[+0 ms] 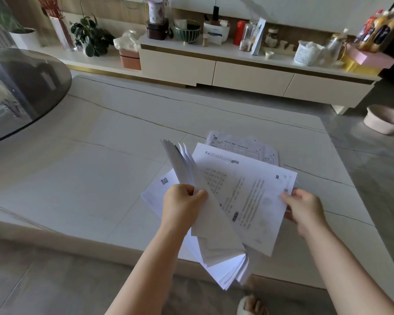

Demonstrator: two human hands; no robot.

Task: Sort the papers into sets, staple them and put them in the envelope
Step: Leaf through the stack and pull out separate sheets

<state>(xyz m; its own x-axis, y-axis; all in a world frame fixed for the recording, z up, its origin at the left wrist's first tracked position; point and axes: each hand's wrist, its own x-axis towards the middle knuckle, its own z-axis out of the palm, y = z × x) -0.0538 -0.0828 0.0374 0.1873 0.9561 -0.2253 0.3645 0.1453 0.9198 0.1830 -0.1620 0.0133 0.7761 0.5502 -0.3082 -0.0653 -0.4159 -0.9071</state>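
At the far left a round glass tabletop [25,94] overlaps the edge of the pale marble surface [89,178] in front of me; behind it a long cream cabinet [214,69] runs along the wall, carrying a potted plant [90,37], a green bowl [187,30], a red bottle [239,32] and a white basket [305,53]; nearer to me, one printed sheet with a QR code [156,189] lies flat on the surface, partly under my left hand [182,205]; that hand's fingers are closed around a thick stack of papers [216,251], pinching it near its upper part so the sheets fan apart at the top and droop open at the bottom, past the surface's near edge; just right of the stack I hold a single printed sheet [248,192] tilted above the surface, its left edge tucked against the stack; beyond it another sheet with a printed table [241,146] lies flat on the surface, partly covered; my right hand [305,210] grips the single sheet's right edge, thumb on top and fingers curled beneath; at the far right a pale basin [387,119] sits on the floor; below, at the bottom edge, my foot in a light slipper [250,305] shows on the grey floor; I see no stapler or envelope from here.
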